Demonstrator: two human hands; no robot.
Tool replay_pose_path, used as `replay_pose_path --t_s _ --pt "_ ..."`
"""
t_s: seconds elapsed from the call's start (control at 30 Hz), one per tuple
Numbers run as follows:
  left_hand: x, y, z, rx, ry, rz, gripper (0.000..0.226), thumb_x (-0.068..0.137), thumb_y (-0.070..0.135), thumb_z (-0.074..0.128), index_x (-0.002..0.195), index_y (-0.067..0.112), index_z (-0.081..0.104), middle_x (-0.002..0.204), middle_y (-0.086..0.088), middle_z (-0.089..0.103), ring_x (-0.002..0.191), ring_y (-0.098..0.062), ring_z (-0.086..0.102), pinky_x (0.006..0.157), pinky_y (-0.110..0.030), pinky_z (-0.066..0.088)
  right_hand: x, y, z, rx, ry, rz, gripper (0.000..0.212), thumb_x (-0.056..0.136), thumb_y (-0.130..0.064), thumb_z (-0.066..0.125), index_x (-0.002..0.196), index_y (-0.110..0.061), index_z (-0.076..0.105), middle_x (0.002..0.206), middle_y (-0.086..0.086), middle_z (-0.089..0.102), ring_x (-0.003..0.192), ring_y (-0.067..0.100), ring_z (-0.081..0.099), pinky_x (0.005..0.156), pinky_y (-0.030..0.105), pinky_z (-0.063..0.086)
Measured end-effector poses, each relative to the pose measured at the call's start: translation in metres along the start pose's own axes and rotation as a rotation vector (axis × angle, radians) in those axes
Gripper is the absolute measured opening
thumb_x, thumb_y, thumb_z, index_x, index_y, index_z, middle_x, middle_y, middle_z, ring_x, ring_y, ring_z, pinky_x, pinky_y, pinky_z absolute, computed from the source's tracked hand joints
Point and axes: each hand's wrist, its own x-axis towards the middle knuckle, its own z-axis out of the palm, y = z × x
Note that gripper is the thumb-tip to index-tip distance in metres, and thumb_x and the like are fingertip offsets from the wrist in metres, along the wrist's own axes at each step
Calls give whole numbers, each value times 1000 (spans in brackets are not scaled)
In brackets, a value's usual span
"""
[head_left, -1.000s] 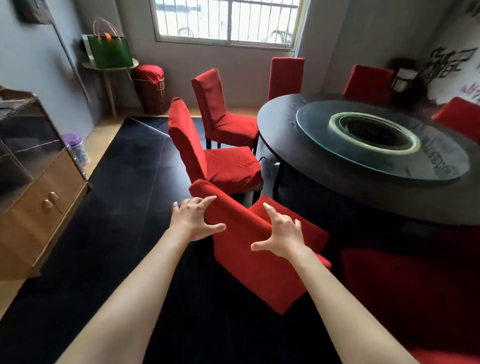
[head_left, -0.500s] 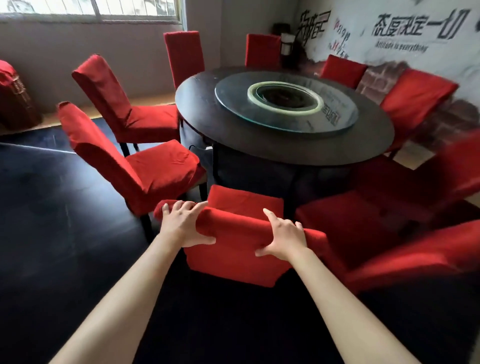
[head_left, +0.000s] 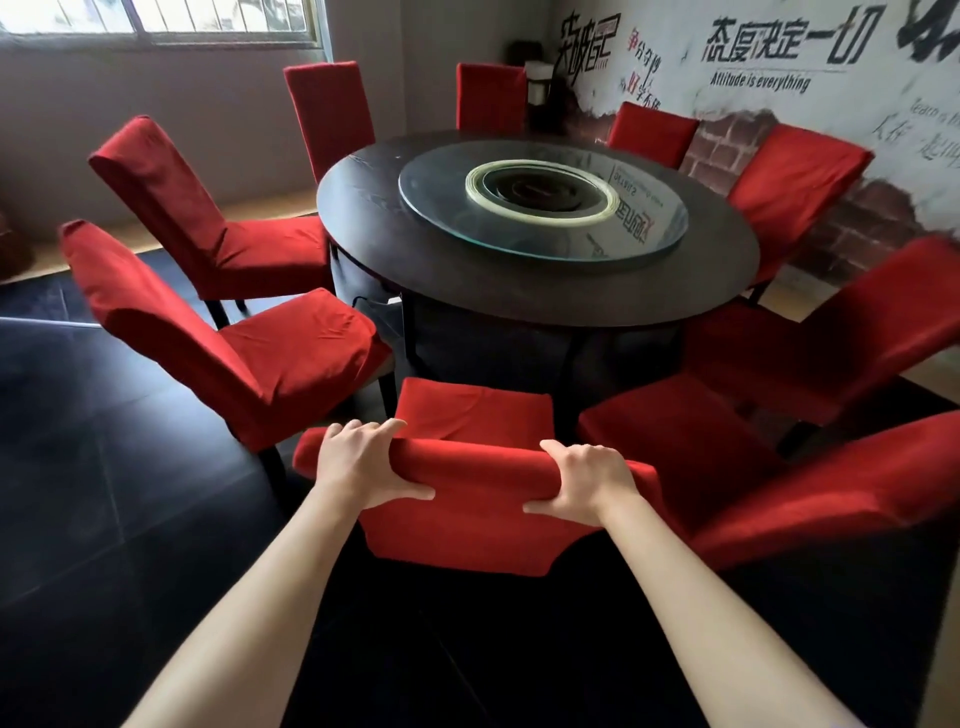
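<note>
Left hand (head_left: 363, 465): the fingers (head_left: 371, 428) curl over the top edge of the backrest, and the thumb presses against its rear face. Right hand (head_left: 582, 483): same grip, fingers over the top, thumb behind. Both hands clasp the red-covered chair (head_left: 467, 535) near opposite ends of the backrest. The chair stands on the dark floor (head_left: 104, 493), its seat facing the round black table (head_left: 519, 304) and near its rim. One neighbouring chair (head_left: 234, 358) stands just beside it on the left, and another chair (head_left: 691, 447) on the right. A glass turntable (head_left: 441, 213) lies on the table.
</note>
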Motion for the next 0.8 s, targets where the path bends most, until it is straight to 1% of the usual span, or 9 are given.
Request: replay_pose_path --t_s 0.07,0.2,0.27,0.4,0.47,0.53,0.6,0.8 --pt "-1 -3 0 8 -3 9 112 37 95 50 134 39 45 121 12 63 114 -13 52 96 -29 33 -1 -3 1 -40 0 11 86 64 -87 52 121 -24 53 94 -1 69 88 21 66 75 31 48" --pt "1 -11 -7 49 -33 44 117 35 97 47 137 39 43 126 13 61 117 -12 51 97 -30 33 -7 -16 2 -24 8 55 79 67 -84 53 117 -24 56 93 0 68 87 22 65 76 31 47" --pt "1 -21 -13 70 -44 53 117 34 97 48 136 39 45 127 14 60 118 -12 51 97 -30 34 -9 -29 -1 -14 20 58 75 67 -83 53 112 -24 57 90 0 68 84 21 65 74 30 46" --pt "-3 -61 -25 84 -63 54 118 34 94 55 137 37 46 127 12 60 119 -13 52 98 -30 36 -11 -78 -4 20 65 41 68 68 -83 53 97 -21 56 79 -1 65 74 21 64 64 29 40" --pt "-5 -85 -31 81 -75 51 119 34 92 59 138 36 46 129 10 60 120 -13 52 100 -30 37 -11 -107 -5 49 76 29 67 69 -81 54 92 -19 55 78 0 65 72 22 64 63 30 39" --pt "-8 -103 -35 85 -80 58 119 34 90 62 138 35 47 130 9 60 121 -13 52 101 -30 37 -12 -129 -5 66 83 24 67 70 -80 55 92 -17 55 80 1 66 73 24 64 62 30 38" --pt "-9 -111 -35 81 -73 70 116 35 90 63 136 34 49 129 9 60 121 -13 52 101 -30 37 -12 -139 -6 63 92 28 67 71 -79 55 93 -16 56 80 2 67 73 24 65 62 30 37" --pt "-8 -108 -32 40 -39 91 110 36 90 63 131 33 55 122 9 63 115 -14 54 98 -29 38 -10 -130 -9 8 109 -7 68 74 -79 51 96 -15 57 76 1 65 69 22 64 61 29 38"
